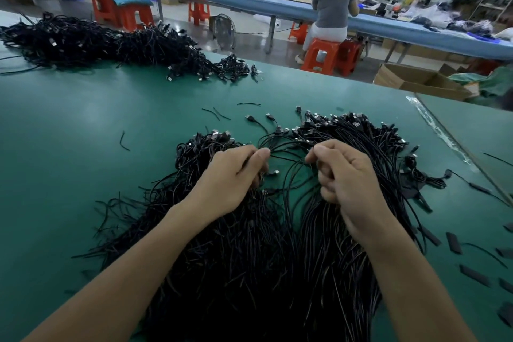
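Observation:
A big heap of thin black USB cables (249,258) lies on the green table (83,147) right in front of me, split into a left bundle and a right bundle (347,133). My left hand (233,175) rests on the left bundle with its fingers curled, pinching a few cables between thumb and fingertips. My right hand (344,178) is over the right bundle, fingers curled, pinching thin cables near its thumb tip. Several looping cables (286,166) run between the two hands. Metal-tipped plugs show at the far ends of the bundles.
A second large pile of black cables (97,41) sits at the table's far left. Short black sleeve pieces (472,275) and loose cables lie at the right. A clear strip (435,130) marks a table seam. Beyond are orange stools (322,55), cardboard boxes (416,80) and a seated person (333,3).

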Available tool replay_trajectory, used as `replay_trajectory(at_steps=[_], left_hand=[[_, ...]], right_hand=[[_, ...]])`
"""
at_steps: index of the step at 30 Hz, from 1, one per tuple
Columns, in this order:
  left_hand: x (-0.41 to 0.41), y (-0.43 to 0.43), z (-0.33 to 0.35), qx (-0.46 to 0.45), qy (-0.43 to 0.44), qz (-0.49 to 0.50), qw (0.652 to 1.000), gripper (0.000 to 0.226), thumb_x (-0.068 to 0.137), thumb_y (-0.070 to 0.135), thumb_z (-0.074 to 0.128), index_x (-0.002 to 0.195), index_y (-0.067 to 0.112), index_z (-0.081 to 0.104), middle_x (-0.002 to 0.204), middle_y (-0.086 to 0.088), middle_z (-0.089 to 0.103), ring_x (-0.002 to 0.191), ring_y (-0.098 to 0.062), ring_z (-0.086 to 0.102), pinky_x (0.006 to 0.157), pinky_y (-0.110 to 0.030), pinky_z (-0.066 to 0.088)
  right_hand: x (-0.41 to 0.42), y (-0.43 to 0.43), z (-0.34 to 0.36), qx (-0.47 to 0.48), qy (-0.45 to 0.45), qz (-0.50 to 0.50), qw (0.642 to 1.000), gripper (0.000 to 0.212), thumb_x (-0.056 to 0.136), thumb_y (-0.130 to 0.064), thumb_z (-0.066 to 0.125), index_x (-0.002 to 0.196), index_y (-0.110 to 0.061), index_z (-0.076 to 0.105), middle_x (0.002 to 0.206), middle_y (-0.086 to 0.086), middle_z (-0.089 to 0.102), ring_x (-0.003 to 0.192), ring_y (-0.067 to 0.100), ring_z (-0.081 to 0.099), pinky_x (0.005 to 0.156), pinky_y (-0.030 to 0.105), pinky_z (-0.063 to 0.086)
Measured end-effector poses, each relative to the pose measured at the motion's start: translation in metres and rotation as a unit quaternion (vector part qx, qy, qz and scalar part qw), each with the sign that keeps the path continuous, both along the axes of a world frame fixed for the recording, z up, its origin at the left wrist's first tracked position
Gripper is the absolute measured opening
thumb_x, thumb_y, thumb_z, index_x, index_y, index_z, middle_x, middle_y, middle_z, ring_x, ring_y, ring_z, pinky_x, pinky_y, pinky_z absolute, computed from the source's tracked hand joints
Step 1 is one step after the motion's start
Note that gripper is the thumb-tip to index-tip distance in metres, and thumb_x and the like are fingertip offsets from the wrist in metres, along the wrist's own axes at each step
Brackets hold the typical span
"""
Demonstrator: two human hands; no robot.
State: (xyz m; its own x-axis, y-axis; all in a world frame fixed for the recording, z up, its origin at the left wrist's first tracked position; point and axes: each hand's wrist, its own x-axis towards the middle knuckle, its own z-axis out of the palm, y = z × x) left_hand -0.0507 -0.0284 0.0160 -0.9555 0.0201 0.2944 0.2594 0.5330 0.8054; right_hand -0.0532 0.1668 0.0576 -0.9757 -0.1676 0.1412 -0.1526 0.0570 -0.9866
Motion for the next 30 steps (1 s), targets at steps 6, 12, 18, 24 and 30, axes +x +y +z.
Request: replay_trajectory(at_steps=[6,12,18,24,30], left_hand=[[0.016,0.004,0.014,0.217,-0.252,-0.217,0.918,0.057,0.095,0.065,0.037,0.063,0.021,0.054,0.052,0.011,0.032,0.044,-0.008,0.029,0.040,-0.020,0.035],[0.028,0.016,0.030,0.381,-0.324,-0.358,0.789,0.047,0.099,0.049,0.044,0.069,0.016,0.060,0.053,0.008,0.024,0.041,-0.003,0.022,0.034,-0.013,0.024],[0.015,0.029,0.021,0.576,-0.209,-0.239,0.753,0.034,0.095,0.025,0.050,0.105,0.004,0.076,0.065,0.002,0.051,0.049,-0.005,0.047,0.049,-0.020,0.049],[0.008,0.021,0.009,0.490,-0.182,-0.114,0.845,0.038,0.107,0.026,0.039,0.109,0.005,0.071,0.057,0.007,0.038,0.046,-0.004,0.026,0.039,-0.015,0.027],[0.010,0.013,0.013,0.514,-0.232,-0.107,0.819,0.048,0.105,0.041,0.037,0.115,0.010,0.073,0.060,0.005,0.047,0.045,-0.004,0.037,0.035,-0.014,0.033]], right_hand=[[-0.006,0.004,-0.008,-0.007,0.034,-0.079,0.996,0.027,0.103,-0.023,0.049,0.085,-0.018,0.068,0.056,-0.008,0.036,0.049,0.006,0.026,0.043,0.020,0.022],[-0.004,-0.007,-0.031,0.108,0.032,-0.065,0.992,0.018,0.097,-0.026,0.061,0.088,-0.019,0.074,0.073,0.000,0.068,0.064,0.026,0.058,0.059,0.039,0.049],[0.013,-0.015,-0.042,0.172,0.012,0.163,0.972,0.032,0.097,-0.030,0.058,0.069,-0.017,0.063,0.057,0.009,0.047,0.058,0.019,0.038,0.055,0.037,0.032],[0.013,-0.001,-0.031,0.335,0.037,0.219,0.916,0.028,0.097,-0.034,0.059,0.071,-0.041,0.065,0.054,-0.009,0.046,0.050,0.007,0.038,0.050,0.032,0.035],[0.009,0.012,-0.015,0.374,0.018,0.216,0.901,0.019,0.097,-0.035,0.056,0.089,-0.032,0.073,0.066,-0.002,0.061,0.060,0.020,0.054,0.060,0.042,0.046]])
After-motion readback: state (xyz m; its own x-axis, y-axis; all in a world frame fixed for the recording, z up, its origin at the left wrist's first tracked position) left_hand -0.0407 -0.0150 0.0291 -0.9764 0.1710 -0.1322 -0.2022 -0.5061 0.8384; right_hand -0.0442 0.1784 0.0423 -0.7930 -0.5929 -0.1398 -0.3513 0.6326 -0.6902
